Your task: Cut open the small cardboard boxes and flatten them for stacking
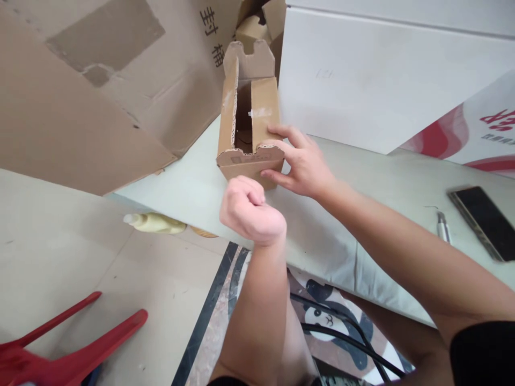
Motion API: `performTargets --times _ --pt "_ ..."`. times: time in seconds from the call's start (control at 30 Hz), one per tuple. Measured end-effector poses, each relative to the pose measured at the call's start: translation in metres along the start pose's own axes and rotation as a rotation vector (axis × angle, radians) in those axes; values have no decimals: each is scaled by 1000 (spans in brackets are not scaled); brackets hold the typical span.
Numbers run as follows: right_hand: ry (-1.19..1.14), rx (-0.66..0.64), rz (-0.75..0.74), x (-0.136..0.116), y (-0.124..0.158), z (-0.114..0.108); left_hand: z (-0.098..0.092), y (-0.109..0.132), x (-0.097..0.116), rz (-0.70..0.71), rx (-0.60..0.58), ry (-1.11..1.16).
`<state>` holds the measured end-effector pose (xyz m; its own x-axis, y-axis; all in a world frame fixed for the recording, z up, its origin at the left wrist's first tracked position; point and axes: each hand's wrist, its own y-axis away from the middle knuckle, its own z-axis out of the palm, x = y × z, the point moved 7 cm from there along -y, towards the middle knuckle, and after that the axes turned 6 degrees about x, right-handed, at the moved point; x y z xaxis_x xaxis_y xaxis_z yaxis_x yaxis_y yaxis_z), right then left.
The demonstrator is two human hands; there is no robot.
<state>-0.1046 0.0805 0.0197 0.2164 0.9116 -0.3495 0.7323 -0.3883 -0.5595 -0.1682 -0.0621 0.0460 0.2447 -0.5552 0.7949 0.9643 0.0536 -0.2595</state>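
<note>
A small brown cardboard box (265, 102) stands on the pale covered table, its top flaps partly folded in with a dark gap between them. The notched end flaps stick out at the far and near ends. My right hand (301, 163) grips the near right corner, fingers over the top flap and thumb against the near side. Just in front of the box, my left hand (252, 210) is curled into a fist. Its palm is hidden, so I cannot tell whether anything is inside.
Large cardboard (161, 96) leans at the left, and a big white box (346, 69) stands at the right. A utility knife (443, 228) and a phone (485, 220) lie on the table (193, 182). Below are a yellowish bottle (156, 222), a red plastic object (80, 348) and black cables (350, 335).
</note>
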Motion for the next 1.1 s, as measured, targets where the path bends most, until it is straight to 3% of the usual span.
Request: performTargets --times 0.1,0.13,0.2,0.3,0.37,0.47,0.63,0.87,1.0,1.1 --pt "-39 1 13 4 4 -4 -13 -15 8 169 123 -137" --pt "-58 7 20 6 6 -5 -16 -21 4 158 136 -236" --pt "-103 33 31 11 11 -9 -16 -30 -18 -19 57 -385" --pt "-179 98 29 17 21 -10 -3 -24 -55 -366 -213 -317" --pt "-233 155 37 17 29 -10 6 -14 -63 -409 -344 -286" --pt "-288 239 74 13 43 -17 11 1 -60 -345 -373 -340" --pt "-225 340 166 4 81 -67 18 45 -51 -432 -440 -328" --pt "-93 617 305 1 186 -173 45 133 -25 -449 -913 -186" --pt "-51 693 319 0 234 -199 50 176 -22 -568 -1095 -141" --pt "-39 726 350 6 252 -204 51 195 -31 -552 -1238 -184"
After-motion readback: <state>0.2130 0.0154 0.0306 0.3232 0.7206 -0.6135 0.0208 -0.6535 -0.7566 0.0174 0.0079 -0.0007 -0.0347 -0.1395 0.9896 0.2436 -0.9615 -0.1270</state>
